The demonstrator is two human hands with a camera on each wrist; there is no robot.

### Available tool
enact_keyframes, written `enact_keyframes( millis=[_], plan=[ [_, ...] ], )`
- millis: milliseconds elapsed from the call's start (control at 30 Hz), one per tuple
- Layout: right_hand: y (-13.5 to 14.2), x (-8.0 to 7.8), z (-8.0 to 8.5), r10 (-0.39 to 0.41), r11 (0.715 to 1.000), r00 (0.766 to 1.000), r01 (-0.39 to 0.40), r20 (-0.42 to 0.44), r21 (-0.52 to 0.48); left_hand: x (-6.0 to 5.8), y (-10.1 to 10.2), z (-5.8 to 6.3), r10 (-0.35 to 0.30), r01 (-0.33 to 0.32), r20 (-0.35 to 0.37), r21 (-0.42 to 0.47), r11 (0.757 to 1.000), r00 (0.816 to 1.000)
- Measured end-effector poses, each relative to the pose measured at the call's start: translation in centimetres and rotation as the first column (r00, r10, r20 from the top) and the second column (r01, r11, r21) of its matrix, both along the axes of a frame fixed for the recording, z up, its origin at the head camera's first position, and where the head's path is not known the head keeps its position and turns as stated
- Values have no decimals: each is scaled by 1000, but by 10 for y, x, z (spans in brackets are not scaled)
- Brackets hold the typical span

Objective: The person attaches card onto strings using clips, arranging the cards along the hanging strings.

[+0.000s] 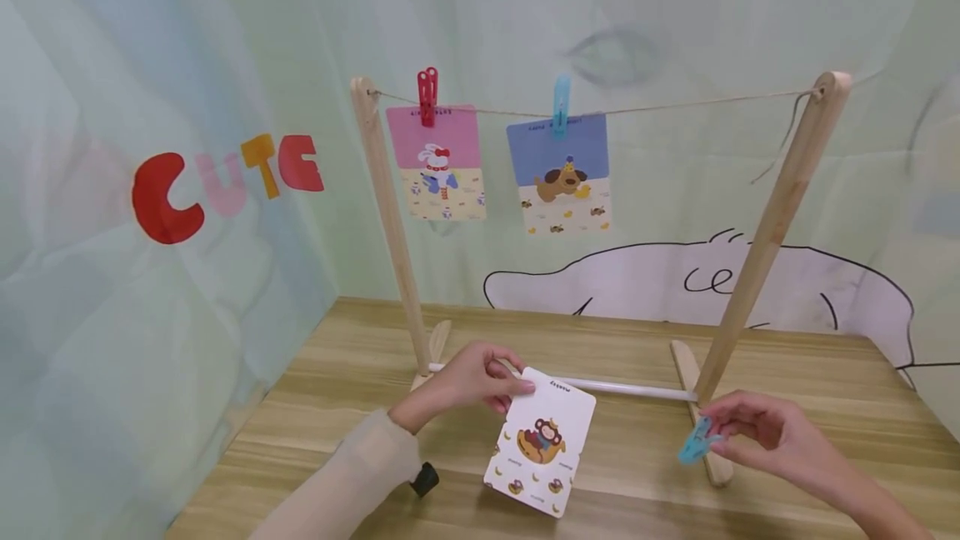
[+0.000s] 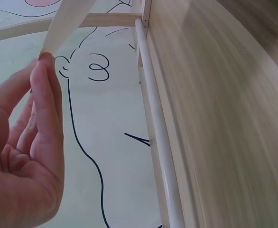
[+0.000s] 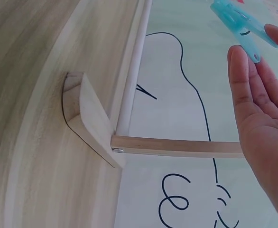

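Between thumb and fingers, my left hand (image 1: 480, 377) pinches the top corner of a white card (image 1: 542, 448) with a monkey picture, tilted above the table. My right hand (image 1: 780, 432) holds a light blue clothespin (image 1: 697, 442) by its handle ends, to the right of the card. In the right wrist view, the clothespin (image 3: 238, 26) sits between thumb and fingertips. On a string (image 1: 675, 107) behind, a red clothespin (image 1: 427, 98) holds a pink rabbit card (image 1: 437, 165), and a blue clothespin (image 1: 561, 105) holds a blue puppy card (image 1: 561, 177).
Two wooden posts (image 1: 772, 223) carry the string, joined low down by a white rod (image 1: 630, 388). The right foot (image 1: 686, 369) of the stand lies near my right hand. The wood-grain table (image 1: 300, 432) meets a printed cloth backdrop (image 1: 247, 48) with "CUTE" letters (image 1: 168, 198).
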State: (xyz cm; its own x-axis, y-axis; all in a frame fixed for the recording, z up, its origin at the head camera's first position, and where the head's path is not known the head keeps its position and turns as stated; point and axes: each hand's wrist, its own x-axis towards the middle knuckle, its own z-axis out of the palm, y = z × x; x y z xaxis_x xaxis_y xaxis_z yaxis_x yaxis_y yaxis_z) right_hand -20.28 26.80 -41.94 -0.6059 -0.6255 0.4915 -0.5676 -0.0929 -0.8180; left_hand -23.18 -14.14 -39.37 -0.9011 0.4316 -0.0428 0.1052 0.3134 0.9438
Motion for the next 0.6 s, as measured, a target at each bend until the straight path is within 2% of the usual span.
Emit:
enact_keyframes(
  millis=[333,600],
  plan=[
    [2,-4,10,-24,999,999,23,-32,-25,-4,9,7,3,-3,-4,6,1000,1000],
    [1,-6,23,-82,997,995,82,-51,-9,-7,12,15,-3,4,-24,30,1000,1000]
  ],
)
